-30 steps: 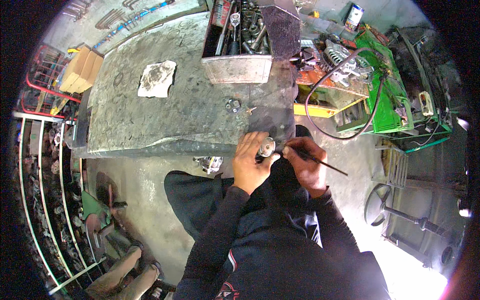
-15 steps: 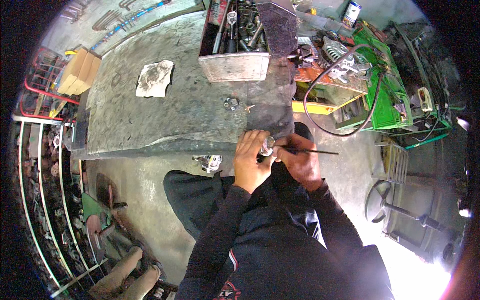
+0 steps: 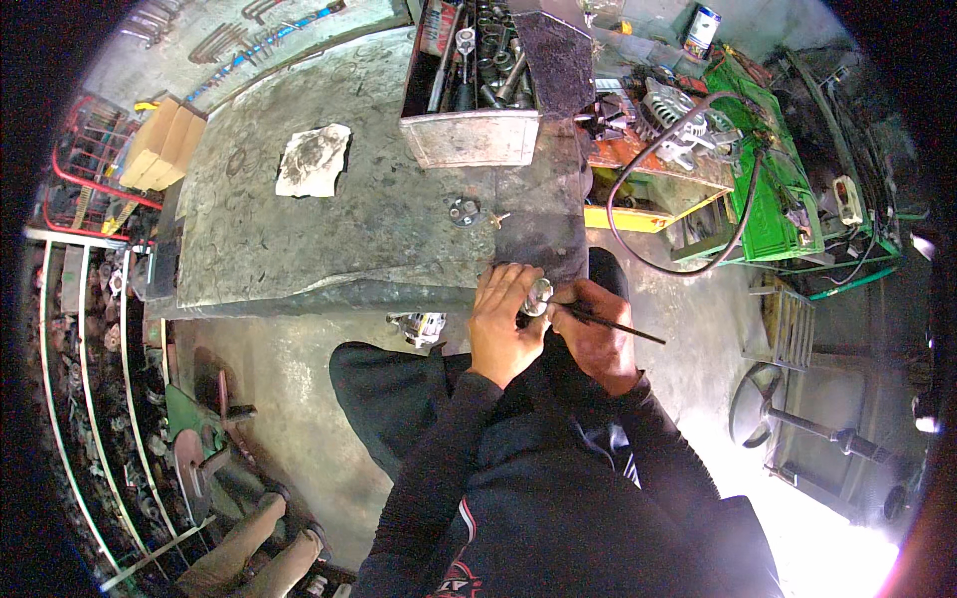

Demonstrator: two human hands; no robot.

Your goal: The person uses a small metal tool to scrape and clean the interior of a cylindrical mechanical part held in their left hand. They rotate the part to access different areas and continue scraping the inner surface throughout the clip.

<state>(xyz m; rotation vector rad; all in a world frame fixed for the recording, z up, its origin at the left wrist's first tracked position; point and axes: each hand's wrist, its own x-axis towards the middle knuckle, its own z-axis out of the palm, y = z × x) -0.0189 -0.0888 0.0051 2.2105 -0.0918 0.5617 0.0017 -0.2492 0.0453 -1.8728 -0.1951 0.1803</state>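
At the front edge of the workbench point(image 3: 349, 229), my left hand point(image 3: 503, 329) is closed around a small, round, shiny metal part point(image 3: 538, 296). My right hand point(image 3: 600, 334) grips a thin dark rod point(image 3: 638, 331) like a pen. One end of this rod meets the metal part; its other end sticks out to the right, sloping toward me. My fingers hide the exact contact. Just beyond my hands, a dark round component point(image 3: 464, 211) and a small brass-coloured piece point(image 3: 499, 219) lie on the bench.
An open metal toolbox point(image 3: 471, 140) of sockets and ratchets stands at the back. Left of it lies a stained paper point(image 3: 313, 161). At right are an alternator point(image 3: 678, 120), a looping hose point(image 3: 623, 234) and a green cabinet point(image 3: 773, 199). A person's legs point(image 3: 249, 553) show at lower left.
The rod's free end has swung toward me, so it slopes more steeply. My right hand has turned slightly with it, while my left hand keeps its hold on the metal part.
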